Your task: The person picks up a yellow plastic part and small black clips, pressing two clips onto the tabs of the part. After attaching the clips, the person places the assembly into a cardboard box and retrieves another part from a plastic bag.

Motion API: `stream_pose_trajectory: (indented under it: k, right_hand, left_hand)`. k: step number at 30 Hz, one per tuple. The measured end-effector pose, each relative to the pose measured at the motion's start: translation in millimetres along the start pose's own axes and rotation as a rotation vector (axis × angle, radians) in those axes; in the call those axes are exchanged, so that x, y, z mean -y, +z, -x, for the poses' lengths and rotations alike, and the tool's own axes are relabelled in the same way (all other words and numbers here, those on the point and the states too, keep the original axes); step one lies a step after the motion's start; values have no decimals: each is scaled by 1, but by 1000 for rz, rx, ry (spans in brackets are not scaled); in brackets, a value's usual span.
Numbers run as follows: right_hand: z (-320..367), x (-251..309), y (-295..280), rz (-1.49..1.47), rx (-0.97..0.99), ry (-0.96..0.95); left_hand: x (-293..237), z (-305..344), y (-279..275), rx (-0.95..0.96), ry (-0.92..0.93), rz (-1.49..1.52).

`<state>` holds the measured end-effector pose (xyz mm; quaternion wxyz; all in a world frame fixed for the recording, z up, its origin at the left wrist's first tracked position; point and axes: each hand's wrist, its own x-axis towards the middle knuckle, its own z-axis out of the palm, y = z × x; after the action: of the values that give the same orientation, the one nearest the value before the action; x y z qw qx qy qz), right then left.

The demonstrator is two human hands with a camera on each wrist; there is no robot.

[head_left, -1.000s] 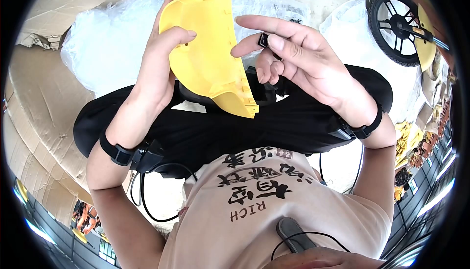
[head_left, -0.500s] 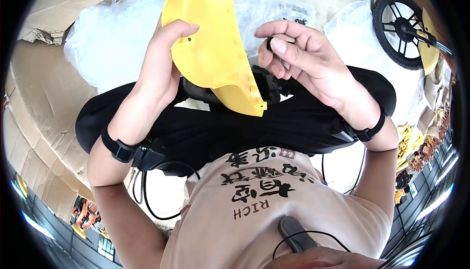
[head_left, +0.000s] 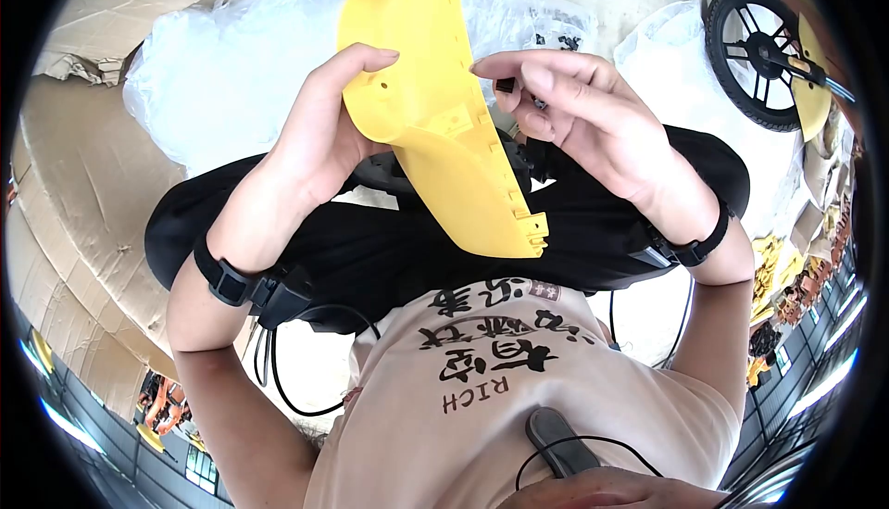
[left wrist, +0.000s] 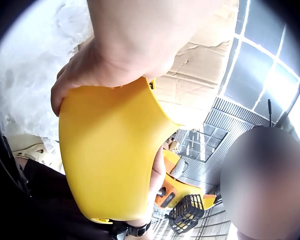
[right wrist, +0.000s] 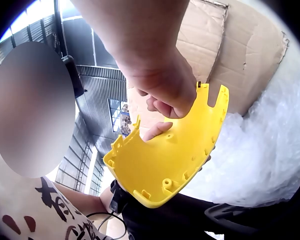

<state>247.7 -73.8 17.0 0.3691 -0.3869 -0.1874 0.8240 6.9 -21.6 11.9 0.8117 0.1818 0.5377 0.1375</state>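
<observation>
A curved yellow plastic shell is held up in front of the body, over the lap. My left hand grips its left edge, the thumb on the inner face and the fingers behind. In the left wrist view the shell's smooth outer side shows below the hand. To the right of the shell, my right hand pinches a small black piece between thumb and fingers. The right wrist view shows the inner side with clips and a round post; the right hand covers part of it.
Clear plastic wrapping and cardboard lie on the floor. A black spoked wheel stands at the upper right. Small black parts lie on the wrapping beyond the right hand. A dark part sits between the legs, beneath the shell.
The shell has turned and moved down and to the right with my left hand. My right hand keeps the black piece, which now shows close to the shell's right edge.
</observation>
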Motion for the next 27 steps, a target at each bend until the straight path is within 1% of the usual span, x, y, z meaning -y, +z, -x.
stream_pose_trajectory:
  k: [3, 10, 12, 16, 19, 21, 22, 24, 25, 27]
  right_hand:
    - [2, -5, 0, 13, 11, -42]
    - [0, -7, -3, 113, -3, -24]
    - [-2, -9, -6, 113, 43, -32]
    - [2, -6, 0, 116, -9, -60]
    - [2, -6, -7, 92, 23, -23]
    - [2, -9, -13, 8, 102, -34]
    - [1, -6, -8, 8, 101, -34]
    - [1, 0, 7, -65, 7, -35]
    - [0, -1, 5, -65, 7, -34]
    - [0, -5, 0, 41, 63, -57]
  left_hand:
    - [2, -2, -1, 24, -14, -4]
    - [6, -5, -1, 45, -16, 9]
    - [6, -5, 0, 52, -19, 10]
    - [5, -5, 1, 52, -62, 23]
    - [6, -4, 0, 74, -58, 40]
    - [6, -3, 1, 82, -47, 49]
    - [6, -3, 1, 75, -44, 54]
    - [6, -2, 1, 70, -40, 59]
    - [6, -2, 2, 67, -33, 66]
    - [5, -1, 3, 63, -26, 73]
